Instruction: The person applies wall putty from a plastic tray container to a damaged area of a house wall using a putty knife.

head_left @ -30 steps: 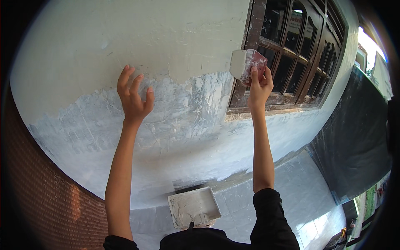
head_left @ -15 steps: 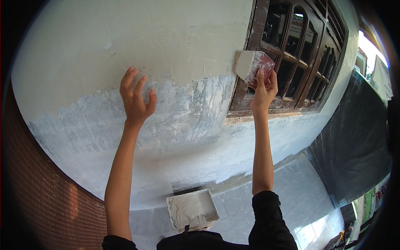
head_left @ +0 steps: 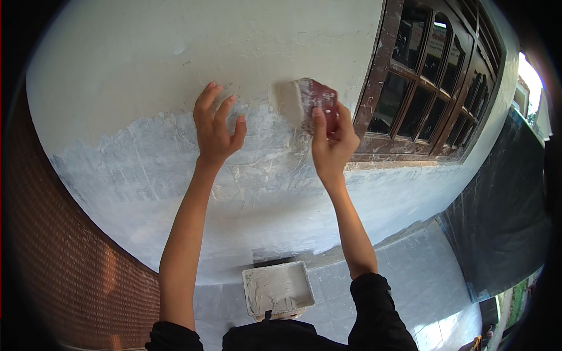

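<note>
Up high on wall (head_left: pixel 175 64), both hands raised. Right hand (head_left: pixel 331 143) gripping a dark red scraper (head_left: pixel 313 105), fingers wrapped around its back, thumb side toward the window; blade loaded with pale putty and pressed flat against wall at the edge where wet grey-white coat meets dry cream surface. Left hand (head_left: pixel 215 130) empty, fingers spread and slightly curled, resting on or just off wall right at same boundary, just beside scraper to its left; actual contact cannot tell. Lower half of wall covered in streaky fresh putty, upper half bare. Brown wooden window frame (head_left: pixel 436 88) with dark panes immediately right of right hand, sill splashed with white. Down below between forearms, rectangular tray (head_left: pixel 278 289) with putty smeared inside, sitting on grey tiled floor (head_left: pixel 421 275) near wall base. Brick surface (head_left: pixel 64 263) at left edge, dark sheet (head_left: pixel 503 216) at right. Black sleeves at bottom.
</note>
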`<state>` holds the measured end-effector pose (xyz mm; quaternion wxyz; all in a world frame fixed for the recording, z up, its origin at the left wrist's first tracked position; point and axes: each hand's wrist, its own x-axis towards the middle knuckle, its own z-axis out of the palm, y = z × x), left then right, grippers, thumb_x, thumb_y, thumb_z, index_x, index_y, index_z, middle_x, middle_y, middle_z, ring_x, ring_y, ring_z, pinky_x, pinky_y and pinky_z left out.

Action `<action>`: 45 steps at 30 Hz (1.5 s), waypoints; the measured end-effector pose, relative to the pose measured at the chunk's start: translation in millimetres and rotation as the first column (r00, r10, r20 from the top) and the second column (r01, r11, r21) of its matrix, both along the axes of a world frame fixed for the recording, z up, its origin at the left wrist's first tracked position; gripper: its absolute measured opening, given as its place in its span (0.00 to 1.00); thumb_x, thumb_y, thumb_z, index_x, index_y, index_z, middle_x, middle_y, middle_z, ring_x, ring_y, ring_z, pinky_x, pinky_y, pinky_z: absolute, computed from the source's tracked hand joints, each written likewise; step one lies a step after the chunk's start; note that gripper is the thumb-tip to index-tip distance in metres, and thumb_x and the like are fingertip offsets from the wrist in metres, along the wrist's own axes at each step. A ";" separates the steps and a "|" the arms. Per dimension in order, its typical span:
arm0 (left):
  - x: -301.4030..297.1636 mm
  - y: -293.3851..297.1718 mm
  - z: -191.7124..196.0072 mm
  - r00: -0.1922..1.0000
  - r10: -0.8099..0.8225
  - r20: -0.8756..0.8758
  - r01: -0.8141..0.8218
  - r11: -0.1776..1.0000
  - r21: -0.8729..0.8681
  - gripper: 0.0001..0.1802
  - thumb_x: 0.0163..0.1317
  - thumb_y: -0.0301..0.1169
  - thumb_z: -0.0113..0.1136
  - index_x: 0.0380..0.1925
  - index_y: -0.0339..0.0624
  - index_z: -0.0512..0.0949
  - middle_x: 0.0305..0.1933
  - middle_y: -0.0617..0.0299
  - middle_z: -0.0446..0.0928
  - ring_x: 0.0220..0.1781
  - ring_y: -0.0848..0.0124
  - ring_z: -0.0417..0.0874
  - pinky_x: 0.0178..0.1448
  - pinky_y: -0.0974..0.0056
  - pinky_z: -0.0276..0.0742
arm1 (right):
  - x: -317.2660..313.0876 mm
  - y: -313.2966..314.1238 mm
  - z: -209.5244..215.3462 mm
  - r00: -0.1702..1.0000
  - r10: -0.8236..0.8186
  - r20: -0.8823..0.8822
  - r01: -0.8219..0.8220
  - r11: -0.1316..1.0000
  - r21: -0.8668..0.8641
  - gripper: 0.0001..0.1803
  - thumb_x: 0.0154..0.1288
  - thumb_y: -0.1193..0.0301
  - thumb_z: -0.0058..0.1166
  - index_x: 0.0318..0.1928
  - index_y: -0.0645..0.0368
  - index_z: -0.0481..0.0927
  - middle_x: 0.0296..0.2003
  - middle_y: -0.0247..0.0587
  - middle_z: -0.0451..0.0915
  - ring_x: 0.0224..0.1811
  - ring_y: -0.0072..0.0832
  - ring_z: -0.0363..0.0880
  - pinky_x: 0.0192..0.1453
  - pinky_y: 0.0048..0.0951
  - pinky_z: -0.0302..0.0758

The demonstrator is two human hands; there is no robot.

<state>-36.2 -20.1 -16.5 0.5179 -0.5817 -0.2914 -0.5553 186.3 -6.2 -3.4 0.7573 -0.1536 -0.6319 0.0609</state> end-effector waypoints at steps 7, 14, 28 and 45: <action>-1.8 -5.6 -2.0 1.000 0.004 -0.009 -0.004 1.000 -0.029 0.23 0.58 0.29 0.54 0.54 0.40 0.65 0.62 0.47 0.62 0.67 0.49 0.62 0.67 0.47 0.59 | -26.4 9.5 8.3 1.000 -0.012 -0.008 0.012 1.000 -0.017 0.13 0.66 0.72 0.56 0.49 0.64 0.77 0.28 0.43 0.82 0.27 0.17 0.78 0.31 0.20 0.76; 2.8 -3.5 -1.1 1.000 -0.022 -0.019 0.021 0.999 -0.033 0.24 0.56 0.29 0.55 0.54 0.40 0.66 0.62 0.46 0.61 0.67 0.48 0.62 0.67 0.47 0.59 | 20.9 27.5 18.4 0.974 -0.069 -0.216 0.054 0.996 -0.072 0.14 0.67 0.72 0.56 0.50 0.66 0.76 0.30 0.38 0.83 0.28 0.14 0.76 0.26 0.15 0.72; 5.4 -1.4 -0.4 0.999 -0.033 0.017 0.033 0.999 0.008 0.23 0.55 0.31 0.56 0.53 0.45 0.69 0.60 0.49 0.64 0.65 0.49 0.66 0.65 0.47 0.62 | 29.8 35.0 20.6 0.972 0.025 -0.232 -0.022 1.000 0.013 0.15 0.67 0.71 0.56 0.50 0.68 0.75 0.33 0.38 0.83 0.31 0.16 0.78 0.28 0.18 0.75; -3.4 -6.2 -1.9 1.000 0.008 0.004 -0.008 0.999 -0.039 0.24 0.58 0.31 0.55 0.55 0.42 0.66 0.62 0.48 0.61 0.67 0.49 0.61 0.67 0.47 0.60 | -23.2 18.2 7.8 0.958 0.285 -0.024 -0.283 0.931 -0.232 0.15 0.68 0.72 0.55 0.51 0.67 0.74 0.37 0.40 0.82 0.36 0.15 0.78 0.34 0.16 0.74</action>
